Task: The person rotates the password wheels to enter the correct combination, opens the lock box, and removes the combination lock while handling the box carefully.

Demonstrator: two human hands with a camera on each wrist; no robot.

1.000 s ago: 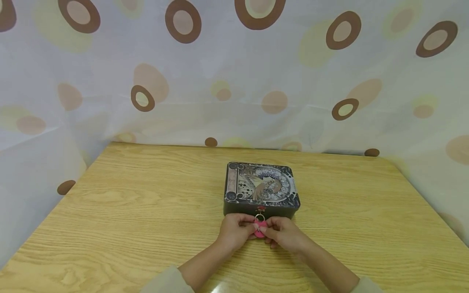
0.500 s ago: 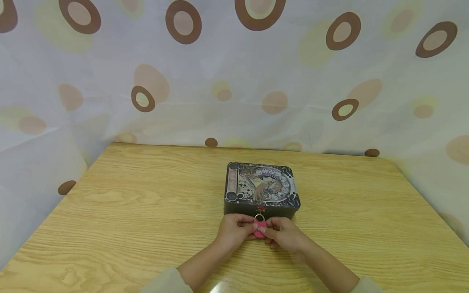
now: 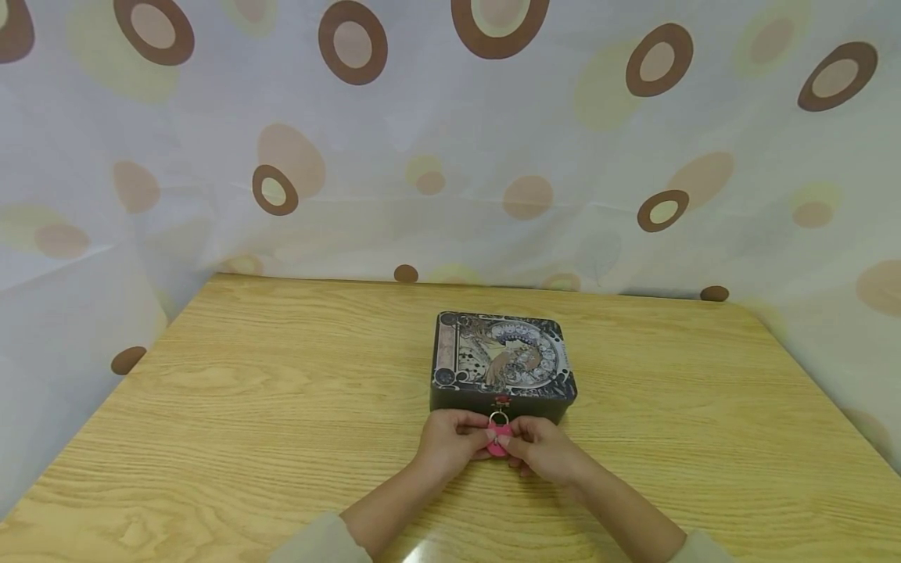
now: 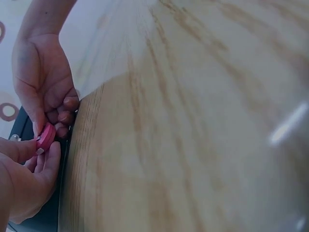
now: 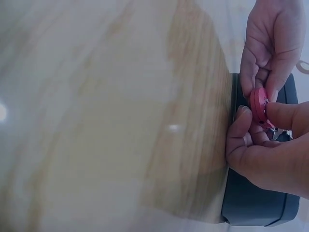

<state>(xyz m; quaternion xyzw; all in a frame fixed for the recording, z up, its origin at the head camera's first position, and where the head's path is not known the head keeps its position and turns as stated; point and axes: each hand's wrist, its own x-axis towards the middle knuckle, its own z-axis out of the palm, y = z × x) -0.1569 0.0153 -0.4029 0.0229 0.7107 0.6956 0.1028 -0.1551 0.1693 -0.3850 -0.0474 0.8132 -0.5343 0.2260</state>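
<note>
A pink padlock [image 3: 497, 450] with a metal shackle [image 3: 499, 417] stands upright at the front of a dark box [image 3: 450, 400] with a printed lid. Its shackle meets the small red and brass clasp [image 3: 501, 403]. My left hand [image 3: 445, 442] pinches the padlock [image 4: 47, 136] from the left, thumb on its near face and fingers behind. From the right, my right hand [image 3: 553, 453] pinches it too, its thumb tip beside the left one. A small silvery part shows between the thumbs. In the right wrist view, dark marks line the edge of the padlock [image 5: 259, 104].
The box stands on a wood-grain table [image 3: 281, 391], right of its middle. Behind the table hangs a pale curtain [image 3: 450, 156] with brown and yellow ovals, which also runs down both sides. Light glints off the tabletop near the front edge.
</note>
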